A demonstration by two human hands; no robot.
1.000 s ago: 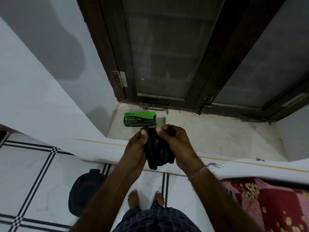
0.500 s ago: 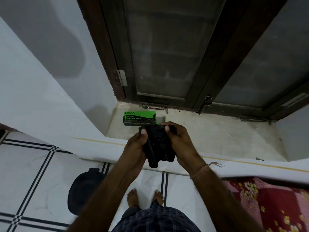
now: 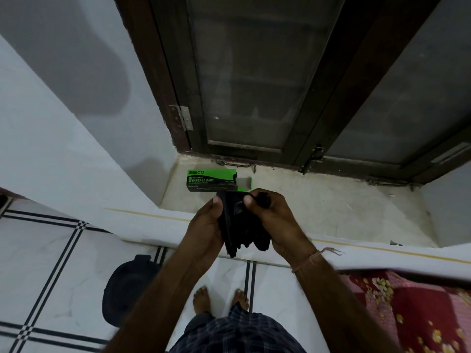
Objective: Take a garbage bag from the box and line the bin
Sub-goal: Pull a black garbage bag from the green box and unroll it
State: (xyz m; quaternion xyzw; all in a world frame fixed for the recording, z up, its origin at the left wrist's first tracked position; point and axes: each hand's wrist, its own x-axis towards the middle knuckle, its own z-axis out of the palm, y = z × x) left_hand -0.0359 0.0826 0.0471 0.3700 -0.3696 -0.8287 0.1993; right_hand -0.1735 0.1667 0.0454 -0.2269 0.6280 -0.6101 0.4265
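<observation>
- Two hands meet at the centre of the frame; the left hand [image 3: 207,226] and the right hand [image 3: 274,220] are both clamped on a folded black garbage bag [image 3: 240,222], thumbs pressing its upper edge; the bag's lower end hangs between the wrists
- One green and black box [image 3: 212,180] lies on the pale window sill [image 3: 331,205], just above the hands in the picture; its right end flap stands open
- A dark round bin [image 3: 128,289] sits on the tiled floor [image 3: 46,263] at lower left, beside the left forearm
- Bare feet show at lower centre; a red floral cloth [image 3: 420,309] fills the lower right corner
</observation>
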